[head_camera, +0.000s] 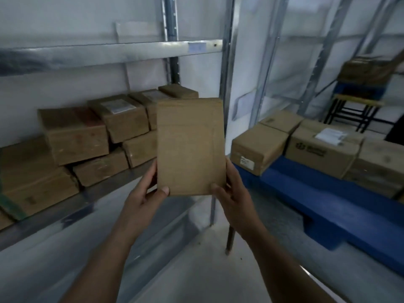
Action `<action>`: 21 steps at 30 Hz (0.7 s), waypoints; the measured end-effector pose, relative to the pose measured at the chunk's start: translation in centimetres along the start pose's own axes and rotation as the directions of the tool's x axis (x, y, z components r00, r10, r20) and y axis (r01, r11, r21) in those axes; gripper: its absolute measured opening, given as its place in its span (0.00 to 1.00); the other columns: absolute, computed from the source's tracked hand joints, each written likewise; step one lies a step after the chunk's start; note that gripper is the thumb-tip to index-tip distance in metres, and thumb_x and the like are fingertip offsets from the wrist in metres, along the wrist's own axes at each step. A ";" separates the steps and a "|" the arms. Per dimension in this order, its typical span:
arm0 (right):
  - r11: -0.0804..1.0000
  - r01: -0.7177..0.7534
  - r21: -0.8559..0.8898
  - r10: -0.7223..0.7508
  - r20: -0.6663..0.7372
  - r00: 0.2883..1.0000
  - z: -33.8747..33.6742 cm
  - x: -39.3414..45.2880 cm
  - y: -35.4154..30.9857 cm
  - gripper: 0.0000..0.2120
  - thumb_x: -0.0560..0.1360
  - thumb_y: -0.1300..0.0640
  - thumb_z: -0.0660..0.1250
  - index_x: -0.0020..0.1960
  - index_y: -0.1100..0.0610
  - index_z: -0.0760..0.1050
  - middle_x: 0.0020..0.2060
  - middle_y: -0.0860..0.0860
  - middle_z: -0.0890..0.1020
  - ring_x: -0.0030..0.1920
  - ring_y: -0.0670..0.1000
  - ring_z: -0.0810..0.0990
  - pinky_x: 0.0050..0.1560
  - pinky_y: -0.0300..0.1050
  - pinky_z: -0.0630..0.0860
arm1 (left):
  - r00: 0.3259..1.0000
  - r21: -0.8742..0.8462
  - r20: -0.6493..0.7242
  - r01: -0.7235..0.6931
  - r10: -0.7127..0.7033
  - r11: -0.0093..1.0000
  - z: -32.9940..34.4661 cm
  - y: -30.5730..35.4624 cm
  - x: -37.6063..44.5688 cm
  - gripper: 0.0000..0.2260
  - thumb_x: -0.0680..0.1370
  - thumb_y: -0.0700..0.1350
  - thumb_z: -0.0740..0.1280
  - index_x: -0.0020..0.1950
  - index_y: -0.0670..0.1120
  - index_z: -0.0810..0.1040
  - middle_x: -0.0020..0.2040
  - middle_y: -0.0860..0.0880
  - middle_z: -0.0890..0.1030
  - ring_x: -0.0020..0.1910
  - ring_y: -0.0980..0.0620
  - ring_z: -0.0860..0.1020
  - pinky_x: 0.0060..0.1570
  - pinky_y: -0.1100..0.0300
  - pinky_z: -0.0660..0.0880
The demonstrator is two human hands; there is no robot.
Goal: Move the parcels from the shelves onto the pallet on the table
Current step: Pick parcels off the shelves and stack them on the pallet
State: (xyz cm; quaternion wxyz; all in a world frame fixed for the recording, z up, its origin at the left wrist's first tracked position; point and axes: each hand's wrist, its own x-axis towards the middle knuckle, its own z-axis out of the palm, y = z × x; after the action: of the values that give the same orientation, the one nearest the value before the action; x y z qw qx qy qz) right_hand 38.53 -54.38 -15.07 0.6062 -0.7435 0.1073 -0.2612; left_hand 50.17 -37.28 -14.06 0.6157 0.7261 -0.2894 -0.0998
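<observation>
on the left, the shelf carries a crowd of brown boxes, stacked two high and leaning unevenly against one another. in front of them the parcel, a flat brown carton, is held up in the air between the shelf and the pallet, touching neither. the left hand grips its lower left edge, thumb on the near face and fingers curled behind; the right hand grips the lower right edge the same way.

the step in hand looks like the carry across to the blue pallet on the right, which sits on a surface whose top is hidden beneath it. to do it well, keep both hands low on the edges as they are, since the grip is only near the bottom and the top could tip away. swing it to the right, level it flat, and set it on the bare blue deck just in front of the cartons already there, rather than on top of them. lower it fully before letting go, so it does not slide off the near edge.
</observation>
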 end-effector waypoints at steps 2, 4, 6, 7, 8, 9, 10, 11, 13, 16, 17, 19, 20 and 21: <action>0.999 -0.043 0.003 0.043 -0.081 0.996 -2.8 -1.2 0.9 0.32 0.79 0.57 0.63 0.76 0.41 0.51 0.71 0.39 0.63 0.71 0.46 0.65 0.68 0.56 0.68 | 0.997 0.009 0.082 -0.006 0.005 1.000 2.9 0.2 0.5 0.27 0.79 0.40 0.64 0.68 0.66 0.59 0.60 0.71 0.69 0.56 0.79 0.68 0.50 0.78 0.68; 0.997 -0.068 -0.027 0.063 -0.161 0.985 -5.3 -2.3 1.6 0.34 0.77 0.54 0.66 0.75 0.37 0.51 0.73 0.41 0.61 0.71 0.47 0.64 0.68 0.57 0.68 | 0.987 0.010 0.159 0.006 -0.008 1.000 5.7 0.5 0.9 0.27 0.79 0.41 0.64 0.68 0.66 0.59 0.58 0.73 0.68 0.53 0.80 0.67 0.47 0.81 0.67; 0.995 -0.090 -0.043 0.078 -0.224 0.971 -7.5 -3.3 2.1 0.36 0.75 0.53 0.67 0.74 0.35 0.51 0.71 0.40 0.63 0.70 0.48 0.66 0.66 0.56 0.70 | 0.974 0.020 0.226 0.016 -0.020 1.000 8.3 1.0 1.2 0.27 0.79 0.43 0.64 0.71 0.65 0.58 0.56 0.72 0.69 0.51 0.80 0.68 0.44 0.82 0.66; 0.994 -0.098 -0.042 0.084 -0.253 0.964 -8.4 -3.8 2.3 0.36 0.76 0.55 0.67 0.75 0.36 0.51 0.69 0.40 0.64 0.69 0.48 0.67 0.65 0.53 0.72 | 0.965 0.034 0.260 0.013 -0.021 0.999 9.6 1.2 1.5 0.27 0.79 0.43 0.63 0.71 0.64 0.58 0.57 0.71 0.69 0.52 0.78 0.68 0.44 0.82 0.66; 0.994 -0.105 -0.038 0.090 -0.280 0.956 -9.3 -4.3 2.5 0.36 0.76 0.58 0.66 0.75 0.37 0.51 0.67 0.39 0.65 0.68 0.48 0.68 0.63 0.49 0.73 | 0.955 0.042 0.296 0.006 -0.018 0.999 10.7 1.4 1.7 0.27 0.79 0.42 0.63 0.72 0.63 0.58 0.58 0.69 0.70 0.54 0.75 0.69 0.45 0.80 0.67; 0.993 -0.113 -0.034 0.097 -0.309 0.946 -10.1 -4.7 2.6 0.36 0.76 0.60 0.66 0.75 0.39 0.51 0.66 0.38 0.66 0.67 0.48 0.69 0.62 0.47 0.74 | 0.944 0.048 0.331 -0.004 -0.013 0.999 11.9 1.5 2.0 0.27 0.79 0.42 0.63 0.73 0.62 0.57 0.60 0.66 0.71 0.57 0.71 0.70 0.48 0.78 0.67; 0.992 -0.124 -0.036 0.104 -0.339 0.935 -10.8 -5.1 2.9 0.36 0.76 0.60 0.66 0.75 0.39 0.52 0.66 0.39 0.66 0.66 0.48 0.70 0.61 0.47 0.74 | 0.934 0.058 0.358 -0.013 -0.009 0.998 13.0 1.7 2.3 0.27 0.79 0.42 0.62 0.74 0.60 0.57 0.63 0.62 0.71 0.59 0.67 0.71 0.51 0.74 0.67; 0.989 -0.139 -0.041 0.114 -0.372 0.921 -11.6 -5.5 3.2 0.36 0.76 0.60 0.66 0.75 0.40 0.52 0.66 0.41 0.66 0.66 0.47 0.70 0.61 0.48 0.74 | 0.925 0.075 0.381 -0.026 -0.005 0.997 14.1 1.8 2.6 0.27 0.79 0.43 0.62 0.74 0.60 0.57 0.64 0.60 0.71 0.60 0.64 0.70 0.54 0.70 0.67; 0.982 -0.182 -0.047 0.144 -0.436 0.888 -12.9 -6.0 3.8 0.36 0.76 0.59 0.67 0.76 0.41 0.52 0.67 0.46 0.67 0.63 0.47 0.72 0.61 0.50 0.75 | 0.904 0.117 0.427 -0.050 -0.005 0.992 16.3 2.1 3.3 0.26 0.80 0.45 0.62 0.75 0.58 0.56 0.65 0.59 0.69 0.61 0.61 0.68 0.59 0.63 0.65; 0.973 -0.229 -0.018 0.186 -0.522 0.832 -14.8 -6.4 4.5 0.34 0.76 0.58 0.66 0.76 0.43 0.53 0.64 0.48 0.70 0.59 0.45 0.75 0.59 0.49 0.76 | 0.865 0.144 0.502 -0.069 -0.013 0.987 19.7 2.0 4.4 0.26 0.80 0.48 0.60 0.76 0.56 0.54 0.67 0.59 0.65 0.64 0.59 0.67 0.61 0.62 0.65; 0.970 -0.244 -0.018 0.194 -0.551 0.812 -15.4 -6.4 4.8 0.33 0.76 0.57 0.66 0.76 0.45 0.54 0.64 0.47 0.72 0.58 0.45 0.76 0.59 0.48 0.76 | 0.852 0.145 0.523 -0.077 -0.010 0.986 20.8 1.8 4.8 0.26 0.81 0.49 0.60 0.76 0.56 0.53 0.69 0.57 0.64 0.66 0.57 0.67 0.62 0.61 0.65; 0.960 -0.280 -0.019 0.213 -0.597 0.773 -16.6 -6.3 5.4 0.32 0.77 0.57 0.66 0.75 0.48 0.55 0.63 0.48 0.74 0.58 0.46 0.77 0.59 0.50 0.76 | 0.827 0.157 0.563 -0.095 -0.010 0.983 22.8 1.6 5.6 0.25 0.81 0.50 0.58 0.76 0.55 0.53 0.73 0.54 0.62 0.69 0.54 0.66 0.61 0.63 0.64; 0.955 -0.296 -0.020 0.222 -0.614 0.758 -17.2 -6.2 5.6 0.31 0.76 0.56 0.66 0.75 0.49 0.57 0.62 0.48 0.75 0.58 0.47 0.77 0.60 0.51 0.76 | 0.813 0.162 0.582 -0.100 -0.014 0.982 23.7 1.5 6.0 0.25 0.81 0.50 0.58 0.76 0.54 0.53 0.74 0.53 0.61 0.69 0.54 0.65 0.60 0.64 0.63; 0.951 -0.309 -0.020 0.229 -0.626 0.746 -17.7 -6.0 5.9 0.30 0.76 0.56 0.67 0.74 0.50 0.58 0.61 0.47 0.76 0.57 0.46 0.78 0.59 0.51 0.76 | 0.799 0.167 0.601 -0.097 -0.023 0.981 24.5 1.3 6.4 0.25 0.81 0.50 0.58 0.76 0.54 0.53 0.75 0.53 0.60 0.70 0.54 0.64 0.59 0.65 0.62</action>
State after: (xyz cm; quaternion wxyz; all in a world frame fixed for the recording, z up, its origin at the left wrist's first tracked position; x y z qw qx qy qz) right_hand 25.24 -67.97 -20.00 0.5223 -0.6296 0.4209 -0.3919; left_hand 42.70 -61.35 -16.90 0.4224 0.7064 -0.4917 -0.2842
